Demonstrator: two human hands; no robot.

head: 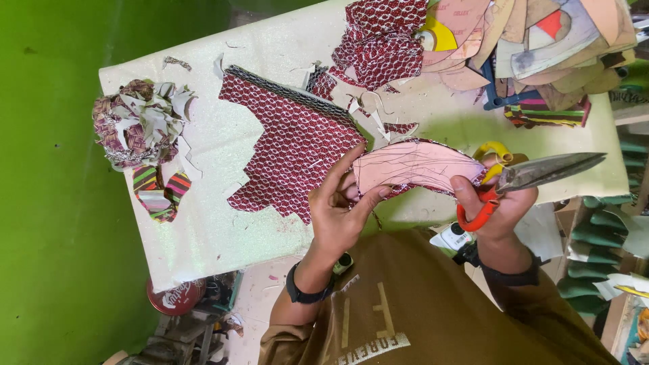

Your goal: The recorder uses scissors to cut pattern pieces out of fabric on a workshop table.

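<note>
My left hand (341, 206) pinches 1 end of the pink curved cutout (416, 165) above the table's near edge — my right hand (493, 203) grips its other end plus the scissors (527, 177).

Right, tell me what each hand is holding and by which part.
Left hand pinches the left end of the curved pink cut-out piece. Right hand grips its right end and also holds scissors by the orange handle.

Left hand (341, 209): is pinching the curved pink sole-shaped piece (416, 165).
Right hand (497, 203): is gripping orange-handled scissors (534, 176) and the piece's other end.
Table (209, 223): is carrying red patterned fabric (291, 152).
</note>
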